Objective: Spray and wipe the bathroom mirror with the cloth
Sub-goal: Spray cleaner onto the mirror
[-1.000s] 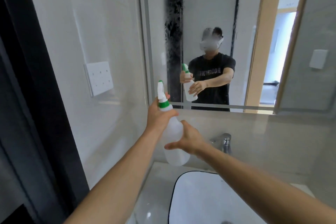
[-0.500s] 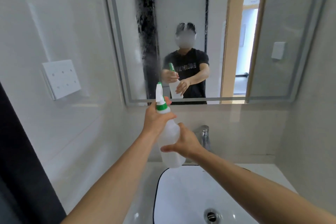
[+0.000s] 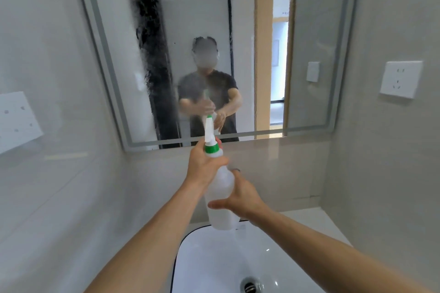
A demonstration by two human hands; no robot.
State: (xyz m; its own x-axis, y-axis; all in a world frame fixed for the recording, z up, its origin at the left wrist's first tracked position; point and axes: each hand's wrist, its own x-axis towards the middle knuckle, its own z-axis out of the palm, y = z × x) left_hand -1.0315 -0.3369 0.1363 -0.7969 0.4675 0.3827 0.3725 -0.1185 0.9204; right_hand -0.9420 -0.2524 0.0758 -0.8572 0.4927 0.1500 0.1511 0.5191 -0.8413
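Spray bottle [image 3: 219, 195] | left hand [image 3: 202, 162] grips neck | right hand [image 3: 240, 195] cups body

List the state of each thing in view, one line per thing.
Spray bottle: upright, held over the sink, nozzle aimed at the mirror.
Left hand: grips the bottle's neck below the green collar.
Right hand: holds the bottle's lower body.
Mirror: misted and streaked with spray on its left and middle, not yet wiped.
Sink: drain open, basin without standing water.
Cloth: not in view.
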